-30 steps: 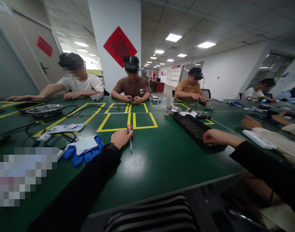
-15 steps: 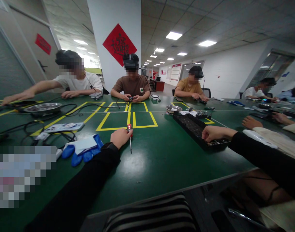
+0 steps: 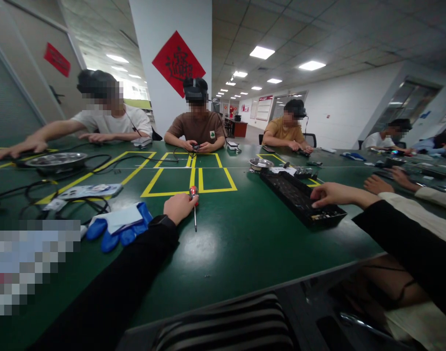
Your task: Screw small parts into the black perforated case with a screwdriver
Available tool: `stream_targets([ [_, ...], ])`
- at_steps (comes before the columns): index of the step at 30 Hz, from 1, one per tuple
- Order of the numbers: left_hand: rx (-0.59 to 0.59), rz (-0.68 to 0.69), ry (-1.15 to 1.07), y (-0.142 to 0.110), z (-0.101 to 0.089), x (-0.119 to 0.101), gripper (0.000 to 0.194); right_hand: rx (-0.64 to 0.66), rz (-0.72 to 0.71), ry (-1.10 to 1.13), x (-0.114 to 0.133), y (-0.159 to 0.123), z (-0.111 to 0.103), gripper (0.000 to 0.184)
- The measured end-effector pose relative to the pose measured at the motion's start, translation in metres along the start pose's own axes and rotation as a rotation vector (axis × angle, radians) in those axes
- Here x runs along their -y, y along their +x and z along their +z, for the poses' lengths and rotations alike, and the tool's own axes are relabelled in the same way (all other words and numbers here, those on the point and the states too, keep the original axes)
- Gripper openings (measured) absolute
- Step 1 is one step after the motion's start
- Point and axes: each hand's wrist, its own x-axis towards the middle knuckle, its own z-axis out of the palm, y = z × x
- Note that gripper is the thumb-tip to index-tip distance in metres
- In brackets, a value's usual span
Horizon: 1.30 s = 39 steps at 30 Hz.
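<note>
My left hand (image 3: 178, 207) is closed around the red and clear handle of a screwdriver (image 3: 195, 217), whose metal shaft points towards me over the green table. On the right, my right hand (image 3: 330, 194) hovers over the near end of a long black tray (image 3: 286, 201). Its fingers are bent together above small metallic pieces (image 3: 327, 214) at that end. Whether something small is between the fingertips is too fine to make out.
Blue gloves (image 3: 111, 239) with white paper on them lie left of my left forearm, near black cables (image 3: 65, 209). A round metal dish (image 3: 261, 165) stands behind the tray. A co-worker's hand (image 3: 378, 184) rests to its right. Yellow tape (image 3: 217, 189) marks the table.
My right hand has risen out of the tray's near end and shifted slightly right. My left hand still holds the screwdriver in about the same place.
</note>
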Motion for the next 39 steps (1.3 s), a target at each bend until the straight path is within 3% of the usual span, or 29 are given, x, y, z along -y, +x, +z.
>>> stream_targets([
  [3, -0.005, -0.002, -0.004, 0.000, 0.001, 0.000, 0.067, 0.120, -0.004, -0.023, -0.008, -0.009, 0.010, 0.039],
  [9, -0.012, -0.002, 0.007, 0.000, 0.002, 0.000, 0.068, 0.101, -0.048, -0.018, -0.006, -0.015, 0.013, 0.020],
  [17, 0.009, -0.017, 0.009, -0.001, 0.000, -0.001, 0.068, 0.078, -0.079, 0.089, -0.022, -0.012, -0.001, 0.026],
  [19, 0.009, -0.019, 0.009, -0.001, 0.000, -0.001, 0.068, 0.007, -0.077, 0.184, -0.029, -0.007, -0.001, 0.033],
  [22, 0.003, -0.020, 0.012, 0.000, 0.001, 0.000, 0.069, -0.271, 0.031, 0.281, -0.034, -0.001, 0.002, 0.044],
  [24, -0.007, -0.012, 0.013, 0.000, 0.002, 0.000, 0.069, -0.405, 0.135, 0.214, -0.035, 0.000, 0.004, 0.050],
  [25, -0.011, -0.004, 0.014, 0.000, 0.002, 0.001, 0.069, -0.408, 0.167, 0.155, -0.035, -0.001, 0.006, 0.051],
  [31, -0.019, -0.010, 0.010, 0.000, 0.003, 0.001, 0.068, -0.065, 0.138, 0.000, -0.026, -0.008, 0.026, 0.037],
  [35, -0.022, -0.008, 0.005, 0.000, 0.003, 0.001, 0.068, -0.031, 0.130, -0.017, -0.018, -0.004, 0.037, 0.026],
  [39, -0.014, -0.006, 0.009, 0.001, 0.003, 0.001, 0.068, -0.030, 0.148, 0.009, -0.018, 0.004, 0.031, 0.018],
])
